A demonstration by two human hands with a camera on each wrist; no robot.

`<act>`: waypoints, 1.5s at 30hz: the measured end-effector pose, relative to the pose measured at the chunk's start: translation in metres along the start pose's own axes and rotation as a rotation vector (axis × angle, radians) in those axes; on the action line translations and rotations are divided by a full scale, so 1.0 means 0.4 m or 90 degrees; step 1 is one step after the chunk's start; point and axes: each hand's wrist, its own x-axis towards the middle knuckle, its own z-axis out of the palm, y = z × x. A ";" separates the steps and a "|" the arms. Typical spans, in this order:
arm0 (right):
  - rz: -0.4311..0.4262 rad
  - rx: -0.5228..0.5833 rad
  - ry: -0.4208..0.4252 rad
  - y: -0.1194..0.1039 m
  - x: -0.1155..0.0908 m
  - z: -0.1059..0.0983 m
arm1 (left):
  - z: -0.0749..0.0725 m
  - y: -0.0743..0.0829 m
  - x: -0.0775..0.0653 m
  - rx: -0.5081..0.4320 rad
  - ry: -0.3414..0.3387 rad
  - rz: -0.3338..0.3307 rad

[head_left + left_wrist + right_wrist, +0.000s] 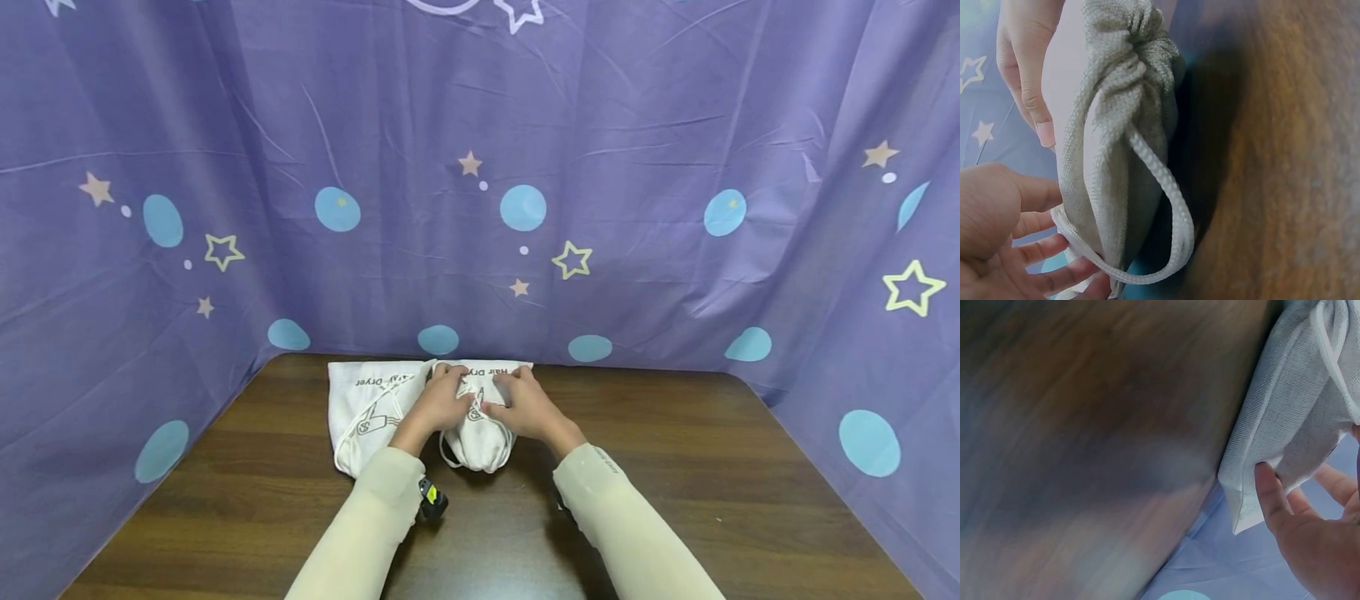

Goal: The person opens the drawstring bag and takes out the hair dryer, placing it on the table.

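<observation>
Two white cloth drawstring bags printed "Hair Dryer" lie side by side at the back of the table. My left hand [442, 402] rests along the left side of the right-hand drawstring bag [483, 446], its fingers spread against the cloth. On the opposite side, my right hand [528, 406] touches the same bag with extended fingers. A loop of white cord [1182, 237] hangs from the bag's gathered mouth, close to the left fingers. The other drawstring bag [348, 417] lies flatter, just left of my left hand. What the bags contain is hidden.
The brown wooden table [675, 483] extends to both sides and toward me. A purple curtain [637, 292] with stars and blue dots surrounds its back and sides. The bags' far edges lie close to the back curtain.
</observation>
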 end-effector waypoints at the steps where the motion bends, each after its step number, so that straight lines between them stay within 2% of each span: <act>1: 0.002 0.000 -0.003 0.001 -0.001 -0.001 | 0.002 0.001 0.001 -0.002 0.000 0.000; 17: 0.009 0.016 0.019 0.022 -0.030 -0.011 | 0.017 0.023 0.002 0.008 -0.004 0.006; 23: 0.010 -0.012 0.007 0.019 -0.042 -0.017 | 0.025 0.026 -0.002 0.017 -0.005 0.005; 30: -0.015 -0.037 0.000 0.018 -0.053 -0.018 | 0.033 0.031 -0.008 0.036 0.007 0.016; 34: -0.008 -0.041 0.000 0.022 -0.058 -0.019 | 0.034 0.037 -0.009 0.042 0.002 0.016; 45: -0.007 -0.049 0.019 0.030 -0.082 -0.036 | 0.045 0.049 -0.021 0.028 0.007 0.058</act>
